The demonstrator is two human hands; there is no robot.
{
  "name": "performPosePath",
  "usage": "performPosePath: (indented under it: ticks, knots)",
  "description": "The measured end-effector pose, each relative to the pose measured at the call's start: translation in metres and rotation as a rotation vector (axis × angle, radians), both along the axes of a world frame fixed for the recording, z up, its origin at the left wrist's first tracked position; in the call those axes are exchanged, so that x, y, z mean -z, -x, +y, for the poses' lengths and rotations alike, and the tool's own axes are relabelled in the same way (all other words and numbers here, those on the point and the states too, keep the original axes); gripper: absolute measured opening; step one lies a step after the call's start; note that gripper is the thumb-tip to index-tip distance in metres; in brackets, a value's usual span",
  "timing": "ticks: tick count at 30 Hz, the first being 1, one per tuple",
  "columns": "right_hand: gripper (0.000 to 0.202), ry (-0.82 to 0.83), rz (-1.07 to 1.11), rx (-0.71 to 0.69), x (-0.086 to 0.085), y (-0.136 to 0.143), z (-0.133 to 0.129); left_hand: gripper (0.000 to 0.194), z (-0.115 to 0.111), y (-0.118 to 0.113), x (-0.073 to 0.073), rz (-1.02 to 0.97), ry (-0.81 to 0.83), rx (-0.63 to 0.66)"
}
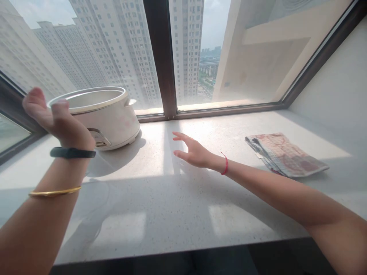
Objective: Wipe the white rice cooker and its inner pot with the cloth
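A white oval electric cooker [114,124] with a pale rim and a control panel on its front stands at the left, by the window; no lid is on it. My left hand [59,120] is raised in front of the cooker's left side, fingers apart and slightly blurred. Whether it touches the cooker I cannot tell. Above the counter's middle, to the right of the cooker, my right hand [193,149] reaches with its fingers spread and nothing in them. Behind my right forearm lies a folded, patterned cloth [286,152].
The speckled white counter [172,214] runs along a window with a dark frame [162,57]. Its front edge drops to a dark area below. A white wall [332,91] bounds the right side. Tall buildings show outside the glass.
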State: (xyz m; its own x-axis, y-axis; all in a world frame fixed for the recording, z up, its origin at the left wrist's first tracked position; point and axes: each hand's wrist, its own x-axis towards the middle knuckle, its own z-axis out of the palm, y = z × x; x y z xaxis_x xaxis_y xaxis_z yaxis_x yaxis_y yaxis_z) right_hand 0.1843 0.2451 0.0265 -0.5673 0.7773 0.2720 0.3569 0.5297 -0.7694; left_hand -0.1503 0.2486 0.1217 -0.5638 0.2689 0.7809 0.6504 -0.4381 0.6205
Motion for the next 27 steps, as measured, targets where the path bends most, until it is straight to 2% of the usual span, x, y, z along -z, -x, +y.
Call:
performPosePath:
  ticks: [1,2,4,5,7,8,9,10,11,12,14,16,18,20,22,23,25,27]
  knots:
    - [0.062,-0.100,-0.086,0.089,0.006,-0.026,-0.007,0.047,-0.012,-0.029,0.009,0.003,-0.021,0.094]
    - [0.055,-0.198,-0.160,0.200,0.011,-0.054,-0.011,0.041,-0.026,-0.058,0.019,0.003,0.051,0.255]
    - [0.040,-0.386,-0.280,0.497,0.019,-0.119,-0.010,0.029,-0.057,-0.105,0.035,-0.012,0.315,0.566]
    - [0.033,-0.440,-0.335,0.645,0.023,-0.155,-0.007,0.026,-0.073,-0.123,0.041,0.013,0.453,0.674]
    - [0.020,-0.406,-0.425,0.870,0.032,-0.230,0.002,0.025,-0.103,-0.144,0.048,0.120,0.691,0.799]
    - [0.018,-0.313,-0.472,0.957,0.037,-0.264,0.006,0.025,-0.117,-0.150,0.050,0.183,0.777,0.848]
    - [0.015,-0.214,-0.529,0.992,0.042,-0.292,0.007,0.025,-0.130,-0.154,0.051,0.227,0.838,0.883]
    - [0.013,-0.133,-0.547,0.970,0.046,-0.312,0.006,0.025,-0.141,-0.157,0.052,0.266,0.882,0.913]
    - [0.012,-0.084,-0.535,0.936,0.049,-0.323,0.002,0.026,-0.152,-0.161,0.053,0.299,0.908,0.937]
    - [0.012,-0.053,-0.512,0.875,0.051,-0.324,-0.004,0.026,-0.161,-0.166,0.054,0.332,0.924,0.949]
    - [0.016,-0.048,-0.446,0.721,0.052,-0.297,-0.027,0.026,-0.175,-0.180,0.058,0.415,0.931,0.934]
    - [0.034,-0.064,-0.436,0.564,0.046,-0.242,-0.056,0.026,-0.184,-0.197,0.064,0.501,0.901,0.866]
    - [0.050,0.012,-0.440,0.444,0.034,-0.175,-0.085,0.029,-0.188,-0.212,0.072,0.576,0.860,0.773]
    - [0.063,0.099,-0.341,0.179,0.018,-0.116,-0.108,0.037,-0.186,-0.218,0.081,0.649,0.832,0.659]
    - [0.074,0.178,-0.224,-0.148,0.002,-0.075,-0.118,0.047,-0.180,-0.208,0.090,0.729,0.852,0.501]
    - [0.078,0.190,-0.180,-0.229,-0.006,-0.063,-0.118,0.051,-0.177,-0.198,0.094,0.770,0.892,0.405]
    - [0.085,0.173,-0.129,-0.265,-0.016,-0.050,-0.109,0.054,-0.170,-0.165,0.099,0.838,1.036,0.201]
    - [0.089,0.137,-0.106,-0.188,-0.017,-0.050,-0.091,0.055,-0.166,-0.124,0.102,0.856,1.205,0.035]
